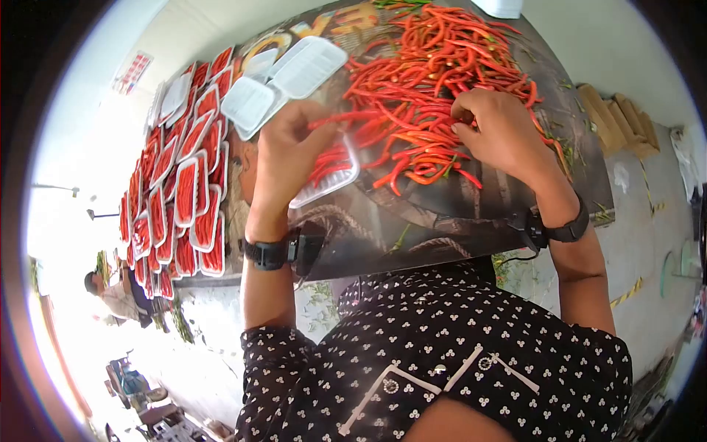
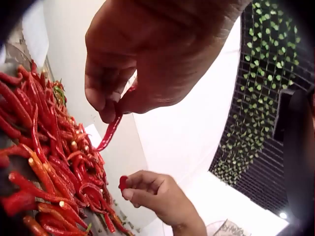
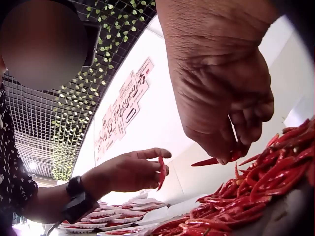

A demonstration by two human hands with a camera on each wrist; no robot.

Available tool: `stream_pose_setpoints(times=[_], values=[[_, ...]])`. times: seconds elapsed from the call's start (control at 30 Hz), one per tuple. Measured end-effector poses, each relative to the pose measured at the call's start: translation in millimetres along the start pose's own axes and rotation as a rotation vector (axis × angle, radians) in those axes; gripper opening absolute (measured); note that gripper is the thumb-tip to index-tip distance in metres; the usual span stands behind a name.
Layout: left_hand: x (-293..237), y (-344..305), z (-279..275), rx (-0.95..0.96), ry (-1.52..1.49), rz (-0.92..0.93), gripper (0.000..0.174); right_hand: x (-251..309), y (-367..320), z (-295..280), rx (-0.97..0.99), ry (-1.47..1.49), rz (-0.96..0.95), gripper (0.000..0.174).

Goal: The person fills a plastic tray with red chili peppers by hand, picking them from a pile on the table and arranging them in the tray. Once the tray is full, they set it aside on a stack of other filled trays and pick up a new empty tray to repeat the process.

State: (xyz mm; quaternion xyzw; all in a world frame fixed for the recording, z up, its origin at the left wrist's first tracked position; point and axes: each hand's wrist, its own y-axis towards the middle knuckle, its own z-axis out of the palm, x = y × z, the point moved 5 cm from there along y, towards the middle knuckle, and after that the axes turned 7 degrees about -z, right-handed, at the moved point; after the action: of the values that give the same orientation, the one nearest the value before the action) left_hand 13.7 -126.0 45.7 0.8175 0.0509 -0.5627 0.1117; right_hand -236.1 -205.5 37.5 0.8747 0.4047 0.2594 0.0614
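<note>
My left hand [image 1: 291, 151] pinches a red chili pepper [image 2: 110, 132] between thumb and fingers, above a white foam tray [image 1: 349, 177] partly filled with chilies. In the head view the pepper is blurred and points toward the pile. My right hand [image 1: 504, 132] is over the right side of a large heap of red chilies [image 1: 434, 66]. Between its thumb and fingertips it pinches another chili pepper [image 3: 204, 162], close above the heap in the right wrist view. The left hand hides part of the tray.
Stacked trays packed with chilies [image 1: 186, 191] cover the table's left end. Several unfilled white trays [image 1: 309, 68] lie behind my left hand. A patterned dark cover [image 1: 412, 228] lines the table. Cardboard boxes [image 1: 615, 121] stand on the floor at right.
</note>
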Motion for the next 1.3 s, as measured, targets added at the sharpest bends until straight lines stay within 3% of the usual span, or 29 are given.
stream_pose_setpoints(times=[0.3,0.43,0.5,0.73,1.03,1.3], values=[[72,-80,-62,-0.234,0.079,-0.275,0.006,75,36,51,0.123,0.064,-0.252,0.012],[72,-86,-62,-0.262,0.290,-0.247,0.012,92,49,85,0.161,0.056,-0.323,0.011],[68,-83,-60,-0.259,0.491,-0.126,0.013,97,54,99,0.193,-0.007,-0.373,0.012],[70,-74,-57,-0.193,0.525,-0.068,0.013,103,59,134,0.284,-0.075,-0.381,0.017],[66,-69,-53,-0.152,0.583,0.023,0.011,110,61,126,0.189,-0.078,-0.420,0.016],[58,-73,-59,-0.064,0.683,-0.035,0.012,102,61,127,0.193,-0.077,-0.423,0.013]])
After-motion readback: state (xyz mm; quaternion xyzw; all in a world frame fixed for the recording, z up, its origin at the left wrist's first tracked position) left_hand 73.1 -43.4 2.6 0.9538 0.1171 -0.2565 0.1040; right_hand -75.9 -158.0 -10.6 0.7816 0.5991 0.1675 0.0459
